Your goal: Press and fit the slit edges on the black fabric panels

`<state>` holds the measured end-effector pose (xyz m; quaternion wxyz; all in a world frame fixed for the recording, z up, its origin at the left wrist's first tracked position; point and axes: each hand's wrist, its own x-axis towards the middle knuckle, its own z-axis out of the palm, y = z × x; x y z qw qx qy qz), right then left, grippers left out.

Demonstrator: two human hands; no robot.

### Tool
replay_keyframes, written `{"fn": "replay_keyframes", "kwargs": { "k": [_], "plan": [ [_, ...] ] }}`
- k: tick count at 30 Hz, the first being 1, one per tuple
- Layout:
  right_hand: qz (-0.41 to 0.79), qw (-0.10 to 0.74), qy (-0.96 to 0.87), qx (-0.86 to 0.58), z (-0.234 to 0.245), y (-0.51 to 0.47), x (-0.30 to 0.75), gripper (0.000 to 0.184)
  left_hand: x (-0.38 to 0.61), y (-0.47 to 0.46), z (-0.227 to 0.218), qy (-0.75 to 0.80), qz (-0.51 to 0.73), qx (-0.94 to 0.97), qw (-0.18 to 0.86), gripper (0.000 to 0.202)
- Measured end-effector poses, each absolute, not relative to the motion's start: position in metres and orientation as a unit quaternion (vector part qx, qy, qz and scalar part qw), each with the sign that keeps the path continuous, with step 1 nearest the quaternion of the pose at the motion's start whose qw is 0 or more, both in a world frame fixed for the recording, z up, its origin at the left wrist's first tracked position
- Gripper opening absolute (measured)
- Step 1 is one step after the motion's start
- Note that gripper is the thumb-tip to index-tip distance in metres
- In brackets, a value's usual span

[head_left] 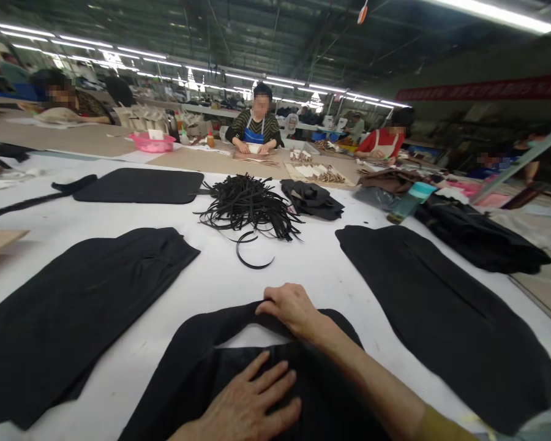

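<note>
The big table (pixel 312 269) has a white top. A black piece (pixel 321 398) lies by its near edge, in the middle, with a gap where white shows through. The right hand (pixel 291 309) pinches the top of the piece. The left hand (pixel 252 395) lies flat on it, fingers spread, gripping nothing. A pile of thin black strips (pixel 248 205) sits toward the far edge, and a bottle (pixel 411 202) leans over toward the right edge. Past the far edge is a brown table (pixel 188 160), where a person (pixel 257 125) in a blue apron sits. Rows of long lights (pixel 284 82) shine under the dark roof (pixel 303 37).
</note>
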<state>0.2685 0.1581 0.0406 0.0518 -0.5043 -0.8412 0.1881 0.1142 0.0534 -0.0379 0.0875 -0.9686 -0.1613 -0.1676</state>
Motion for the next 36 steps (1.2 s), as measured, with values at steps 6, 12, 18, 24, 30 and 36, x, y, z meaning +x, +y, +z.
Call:
{"fn": "replay_keyframes", "kwargs": {
  "k": [6,12,18,24,30,36],
  "plan": [
    [0.356,0.024,-0.820,-0.447,0.046,0.161,0.314,0.020,0.113,0.053,-0.049,-0.167,-0.160,-0.968,0.097,0.045],
    [0.308,0.105,-0.798,-0.507,0.032,0.155,0.315,0.017,0.113,0.055,-0.044,-0.153,-0.136,-0.969,0.136,0.044],
    [0.313,0.118,-0.798,-0.502,0.032,0.147,0.313,0.019,0.115,0.057,-0.038,-0.149,-0.150,-0.962,0.175,0.040],
    [0.325,0.069,-0.806,-0.489,0.035,0.142,0.333,0.013,0.115,0.058,-0.039,-0.145,-0.146,-0.963,0.176,0.042],
    [0.301,0.064,-0.796,-0.521,0.033,0.142,0.335,0.023,0.116,0.060,-0.033,-0.130,-0.125,-0.961,0.210,0.040],
    [0.339,0.037,-0.772,-0.536,0.041,0.142,0.352,0.035,0.118,0.060,-0.027,-0.120,-0.098,-0.961,0.227,0.045]
  ]
}}
